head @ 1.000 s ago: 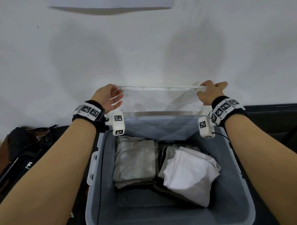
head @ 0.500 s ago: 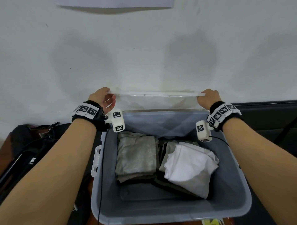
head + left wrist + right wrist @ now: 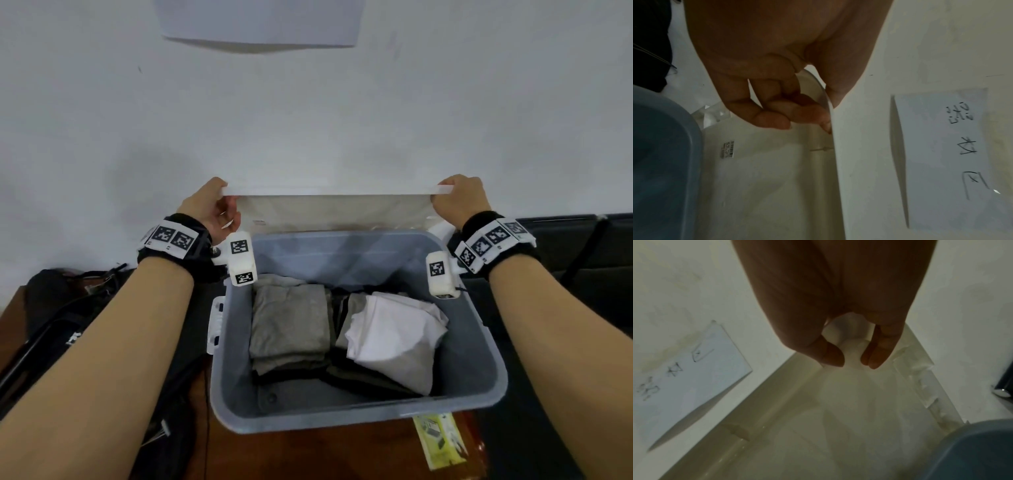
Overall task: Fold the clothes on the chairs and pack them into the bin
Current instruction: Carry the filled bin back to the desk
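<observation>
The bin [image 3: 356, 416] sat on the wooden surface nearest the person, folded clothes [image 3: 342, 332] inside it. Behind it the translucent lid [image 3: 332, 209] stood upright, left hand [image 3: 209, 207] and right hand [image 3: 457, 198] each pinching a top corner. Packing looked finished; next, the lid probably needed lowering squarely onto the bin's rim.

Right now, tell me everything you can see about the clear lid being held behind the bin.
The lid is translucent, whitish plastic with a raised rim, held upright behind the far edge of the grey bin, in front of the white wall. The left hand and right hand each grip an upper corner. A small barcode sticker sits near its left side.
</observation>
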Available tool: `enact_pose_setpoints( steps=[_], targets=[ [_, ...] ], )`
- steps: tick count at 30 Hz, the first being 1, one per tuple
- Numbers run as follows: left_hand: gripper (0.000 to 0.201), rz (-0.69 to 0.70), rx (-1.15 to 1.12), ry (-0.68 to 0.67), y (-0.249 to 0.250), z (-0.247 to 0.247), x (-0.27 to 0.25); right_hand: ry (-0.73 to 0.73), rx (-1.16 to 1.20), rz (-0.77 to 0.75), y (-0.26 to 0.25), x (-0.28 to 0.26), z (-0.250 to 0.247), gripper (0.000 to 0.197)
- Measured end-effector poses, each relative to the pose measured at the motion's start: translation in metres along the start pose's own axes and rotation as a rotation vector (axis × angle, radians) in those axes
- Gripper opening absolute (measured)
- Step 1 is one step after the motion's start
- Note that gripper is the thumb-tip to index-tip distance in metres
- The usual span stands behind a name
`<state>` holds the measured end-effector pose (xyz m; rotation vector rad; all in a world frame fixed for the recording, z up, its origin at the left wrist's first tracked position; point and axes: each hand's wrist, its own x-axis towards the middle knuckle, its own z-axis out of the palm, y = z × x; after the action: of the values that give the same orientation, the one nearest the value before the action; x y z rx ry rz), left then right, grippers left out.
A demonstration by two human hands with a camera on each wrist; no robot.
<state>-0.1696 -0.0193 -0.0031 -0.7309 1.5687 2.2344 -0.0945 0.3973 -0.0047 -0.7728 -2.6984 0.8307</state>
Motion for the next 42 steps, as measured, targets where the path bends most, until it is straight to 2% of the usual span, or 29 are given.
enact_pose_setpoints(
  steps=[4, 10, 16, 22, 30, 37, 42],
  targets=[
    [0.018, 0.018, 0.001, -0.019, -0.004, -0.003, -0.038, 0.054, 0.022, -0.024, 0.011, -0.030, -0.022, 0.033],
    [0.024, 0.025, 0.025, -0.018, -0.022, -0.014, -0.109, 0.100, 0.114, -0.138, 0.037, -0.067, -0.048, 0.029],
    [0.017, 0.091, 0.000, 0.086, -0.049, -0.015, -0.178, 0.055, 0.171, -0.218, 0.057, -0.102, -0.074, 0.032],
    [0.005, 0.143, 0.095, 0.164, -0.090, -0.017, -0.221, -0.042, 0.179, -0.189, 0.092, -0.146, -0.082, 0.033],
    [0.014, 0.072, 0.200, 0.217, -0.126, -0.038, -0.215, -0.169, 0.061, -0.059, 0.116, -0.176, -0.076, 0.037],
    [0.014, 0.029, 0.392, 0.167, -0.155, -0.065, -0.194, -0.320, -0.077, -0.002, 0.143, -0.193, -0.059, 0.043],
    [0.033, -0.006, 0.482, 0.126, -0.179, -0.091, -0.186, -0.388, -0.045, 0.096, 0.160, -0.193, -0.042, 0.034]
  ],
)
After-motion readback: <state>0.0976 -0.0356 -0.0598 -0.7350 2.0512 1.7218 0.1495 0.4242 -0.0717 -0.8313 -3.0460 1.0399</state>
